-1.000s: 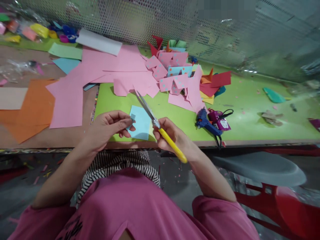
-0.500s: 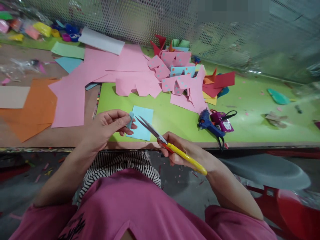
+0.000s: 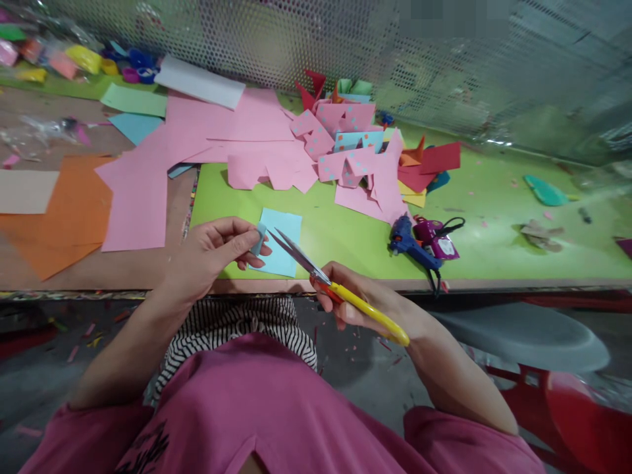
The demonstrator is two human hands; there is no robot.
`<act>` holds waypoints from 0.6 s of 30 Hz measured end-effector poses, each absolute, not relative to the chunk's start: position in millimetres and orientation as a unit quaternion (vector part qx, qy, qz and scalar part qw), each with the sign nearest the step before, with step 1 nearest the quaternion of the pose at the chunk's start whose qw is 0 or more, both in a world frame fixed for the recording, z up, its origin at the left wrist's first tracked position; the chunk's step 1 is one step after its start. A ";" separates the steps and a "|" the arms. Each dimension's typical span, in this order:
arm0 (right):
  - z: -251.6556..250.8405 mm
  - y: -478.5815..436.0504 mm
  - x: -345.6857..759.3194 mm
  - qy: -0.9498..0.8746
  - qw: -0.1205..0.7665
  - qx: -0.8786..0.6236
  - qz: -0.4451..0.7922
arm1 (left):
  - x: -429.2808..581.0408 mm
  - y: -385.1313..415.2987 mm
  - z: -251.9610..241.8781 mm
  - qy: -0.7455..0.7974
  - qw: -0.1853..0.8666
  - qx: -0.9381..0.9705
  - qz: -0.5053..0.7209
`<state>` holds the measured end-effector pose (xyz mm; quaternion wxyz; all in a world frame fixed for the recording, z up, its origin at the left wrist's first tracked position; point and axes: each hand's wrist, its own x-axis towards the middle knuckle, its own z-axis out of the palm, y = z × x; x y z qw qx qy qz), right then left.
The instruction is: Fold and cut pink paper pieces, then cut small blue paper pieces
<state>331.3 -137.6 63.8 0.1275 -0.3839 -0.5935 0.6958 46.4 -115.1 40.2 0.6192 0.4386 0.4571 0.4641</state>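
Note:
Between thumb and fingers, my left hand [image 3: 224,247] pinches a small piece of light blue paper [image 3: 258,238] just above the table's front edge. My right hand [image 3: 353,293] is wrapped around the yellow-handled scissors [image 3: 365,308]. Their blades are slightly parted and point toward the small piece, with the tips close beside it. Beneath both lies a light blue paper sheet [image 3: 284,247] on the green tabletop, partly covered by my left fingers and the blades.
A blue glue gun [image 3: 409,238] lies right of my hands, against a purple box [image 3: 435,238]. Pink paper sheets [image 3: 237,118] and dotted pink cut-outs [image 3: 345,164] spread behind. Orange paper [image 3: 83,204] lies left. A grey stool [image 3: 533,336] stands below the table edge.
The view has shifted very slightly. Both hands, the paper piece and the scissors keep nearly the same positions.

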 end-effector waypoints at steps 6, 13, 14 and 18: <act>63.0 -139.4 332.1 -0.596 0.136 -0.358 0.706 | 46.6 -115.6 40.4 0.455 0.620 0.436 0.467; 57.9 -138.4 335.1 -0.593 0.136 -0.363 0.706 | 49.3 -113.9 39.4 0.442 0.625 0.437 0.473; 55.3 -137.9 336.1 -0.595 0.139 -0.357 0.706 | 49.2 -114.0 38.9 0.437 0.628 0.436 0.474; 54.1 -137.4 336.8 -0.589 0.136 -0.353 0.714 | 48.2 -114.3 35.0 0.432 0.623 0.438 0.484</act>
